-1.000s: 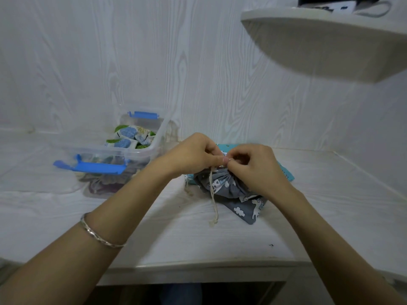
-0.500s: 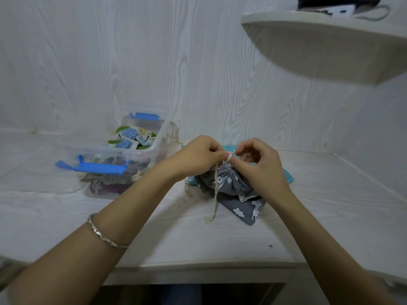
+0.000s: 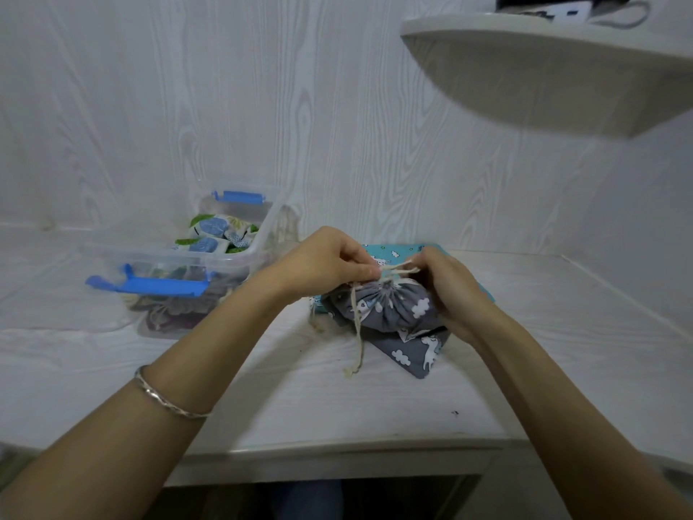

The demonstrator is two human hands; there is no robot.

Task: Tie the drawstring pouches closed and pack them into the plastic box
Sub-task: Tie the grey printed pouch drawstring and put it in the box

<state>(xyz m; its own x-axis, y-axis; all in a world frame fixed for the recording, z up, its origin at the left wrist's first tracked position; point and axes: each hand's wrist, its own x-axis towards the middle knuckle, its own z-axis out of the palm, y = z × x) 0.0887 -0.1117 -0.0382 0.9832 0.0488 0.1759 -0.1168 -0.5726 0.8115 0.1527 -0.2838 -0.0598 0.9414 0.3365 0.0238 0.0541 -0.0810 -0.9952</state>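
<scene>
The white surface (image 3: 543,332) carries a clear plastic box (image 3: 262,234) with blue latches at the left, with printed pouches (image 3: 212,234) inside. To its right the gathered grey pouch (image 3: 397,311) lies on a teal pouch (image 3: 397,253). The left hand (image 3: 322,264) and right hand (image 3: 455,290) meet just above its mouth, fingers (image 3: 365,272) curled. Each hand pinches the drawstring (image 3: 393,269) stretched between them, and one cord end dangles to the surface.

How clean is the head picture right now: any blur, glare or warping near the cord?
Head view: soft, dim, bluish light, no glare; left hand, right hand and the cord stretched between them are sharp over the grey pouch; wide-angle stretching shows toward the frame edges; the shelf is shadowed underneath; packed pouches look hazy through the plastic box.
</scene>
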